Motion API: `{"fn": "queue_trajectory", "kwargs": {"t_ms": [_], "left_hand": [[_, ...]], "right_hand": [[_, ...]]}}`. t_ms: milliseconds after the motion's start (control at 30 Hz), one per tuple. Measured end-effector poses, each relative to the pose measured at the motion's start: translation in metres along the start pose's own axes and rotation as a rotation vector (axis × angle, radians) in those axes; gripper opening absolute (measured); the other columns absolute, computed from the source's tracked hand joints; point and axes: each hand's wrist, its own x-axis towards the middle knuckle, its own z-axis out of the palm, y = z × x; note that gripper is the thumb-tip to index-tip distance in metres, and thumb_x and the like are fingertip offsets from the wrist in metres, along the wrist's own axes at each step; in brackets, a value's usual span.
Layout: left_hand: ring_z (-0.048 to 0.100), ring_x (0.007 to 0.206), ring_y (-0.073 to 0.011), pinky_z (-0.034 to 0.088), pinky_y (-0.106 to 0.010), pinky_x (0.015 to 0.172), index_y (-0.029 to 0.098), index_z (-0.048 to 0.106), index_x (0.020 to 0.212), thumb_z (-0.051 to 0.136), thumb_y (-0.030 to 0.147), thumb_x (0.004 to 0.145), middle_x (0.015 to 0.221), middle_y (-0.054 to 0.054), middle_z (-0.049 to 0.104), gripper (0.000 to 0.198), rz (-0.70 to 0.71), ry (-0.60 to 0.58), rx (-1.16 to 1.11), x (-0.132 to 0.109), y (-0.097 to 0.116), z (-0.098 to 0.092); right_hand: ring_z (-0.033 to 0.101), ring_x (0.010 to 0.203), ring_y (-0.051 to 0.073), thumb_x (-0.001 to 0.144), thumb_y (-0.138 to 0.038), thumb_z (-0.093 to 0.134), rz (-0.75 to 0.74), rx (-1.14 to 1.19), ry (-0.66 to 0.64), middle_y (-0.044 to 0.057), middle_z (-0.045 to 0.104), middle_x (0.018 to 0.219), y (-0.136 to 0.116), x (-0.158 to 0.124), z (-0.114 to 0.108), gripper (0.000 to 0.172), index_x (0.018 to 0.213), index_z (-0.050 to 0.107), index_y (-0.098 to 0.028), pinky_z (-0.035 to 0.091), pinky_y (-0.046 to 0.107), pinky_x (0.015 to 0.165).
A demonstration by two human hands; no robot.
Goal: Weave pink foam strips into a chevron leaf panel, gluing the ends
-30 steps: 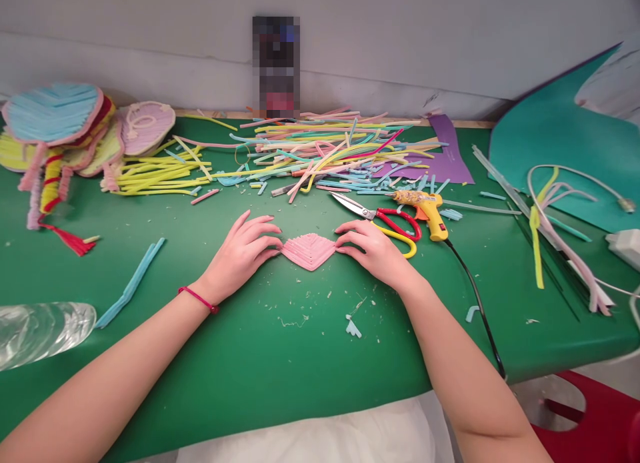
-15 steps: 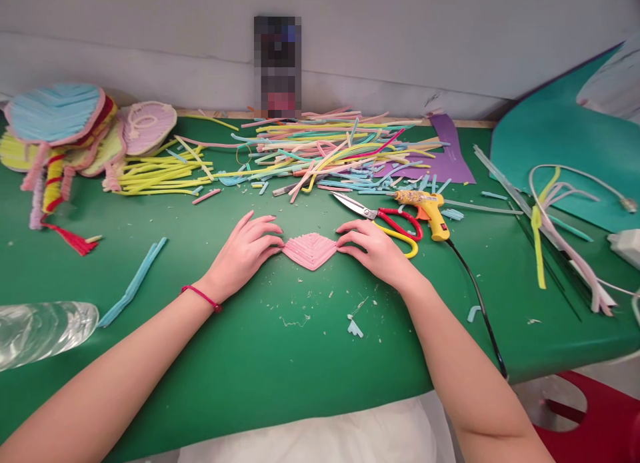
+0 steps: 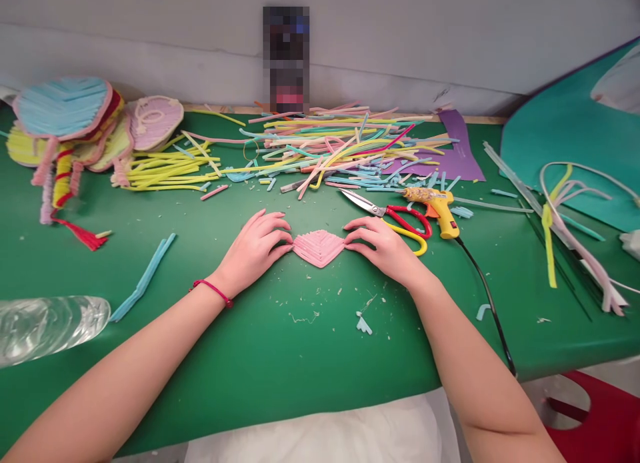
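A small pink leaf-shaped piece (image 3: 319,247) made of glued chenille strips lies flat on the green table (image 3: 280,356). My left hand (image 3: 254,250) rests palm down at its left tip, fingers stretched out and touching its edge. My right hand (image 3: 384,248) lies the same way at its right tip, fingertips pressing on the edge. Neither hand grips anything. A red cord bracelet (image 3: 213,290) circles my left wrist.
Red-and-yellow scissors (image 3: 395,218) and a yellow glue gun (image 3: 435,204) with a black cord lie just right of my right hand. A heap of coloured strips (image 3: 330,150) fills the back. Finished fans (image 3: 75,123) are stacked back left. A clear bottle (image 3: 47,326) lies front left.
The view has shifted a little, moving everything slightly right in the picture. Both hands stay at the tips of the pink piece.
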Motion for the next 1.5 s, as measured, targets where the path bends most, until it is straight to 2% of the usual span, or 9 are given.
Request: {"fn": "queue_trajectory", "kwargs": {"t_ms": [667,933,1133,1267,1433,1500], "left_hand": [[0.054,0.117,-0.0214,0.037,-0.047,0.108,0.017,0.063,0.090,0.051,0.028,0.092,0.105,-0.007,0.065,0.017,-0.001,-0.004,-0.004,0.001,0.001,0.000],[0.056,0.114,-0.0205,0.038,-0.048,0.108,0.018,0.064,0.091,0.051,0.024,0.092,0.103,-0.006,0.066,0.014,0.076,0.101,0.002,0.000,0.005,0.000],[0.057,0.114,-0.0197,0.037,-0.050,0.108,0.022,0.065,0.091,0.051,0.024,0.092,0.102,-0.004,0.066,0.014,-0.003,0.133,-0.063,0.000,0.005,-0.001],[0.059,0.110,-0.0190,0.036,-0.047,0.108,0.021,0.065,0.087,0.053,0.022,0.091,0.098,-0.003,0.066,0.013,-0.031,0.177,-0.139,0.015,0.010,-0.017],[0.061,0.101,-0.0187,0.048,-0.038,0.095,0.021,0.067,0.086,0.056,0.023,0.088,0.094,-0.003,0.065,0.012,-0.114,0.332,-0.296,0.044,0.014,-0.033],[0.061,0.100,-0.0189,0.049,-0.037,0.093,0.021,0.068,0.085,0.058,0.024,0.087,0.094,-0.003,0.064,0.011,-0.085,0.293,-0.309,0.048,0.010,-0.030]], "right_hand": [[0.059,0.103,0.022,0.090,-0.023,0.056,-0.017,-0.011,0.004,0.009,0.063,0.108,0.000,0.000,0.000,0.009,0.088,0.065,-0.021,0.049,0.041,0.091],[0.059,0.103,0.021,0.090,-0.023,0.055,-0.023,-0.013,0.005,0.009,0.063,0.109,0.001,-0.001,0.000,0.010,0.089,0.065,-0.021,0.049,0.040,0.090],[0.059,0.103,0.022,0.091,-0.024,0.054,-0.016,0.008,0.002,0.008,0.063,0.109,0.001,-0.001,0.000,0.011,0.089,0.065,-0.022,0.049,0.040,0.089],[0.059,0.102,0.022,0.090,-0.025,0.055,-0.003,0.054,0.006,0.008,0.062,0.108,0.003,0.000,0.000,0.010,0.088,0.065,-0.022,0.049,0.040,0.090],[0.058,0.104,0.021,0.089,-0.027,0.057,0.027,0.143,0.008,0.007,0.062,0.110,0.005,-0.002,0.000,0.010,0.090,0.067,-0.023,0.048,0.040,0.094],[0.059,0.105,0.021,0.089,-0.027,0.056,0.039,0.162,0.011,0.007,0.061,0.110,0.006,-0.003,-0.001,0.012,0.091,0.067,-0.024,0.048,0.041,0.094]]}}
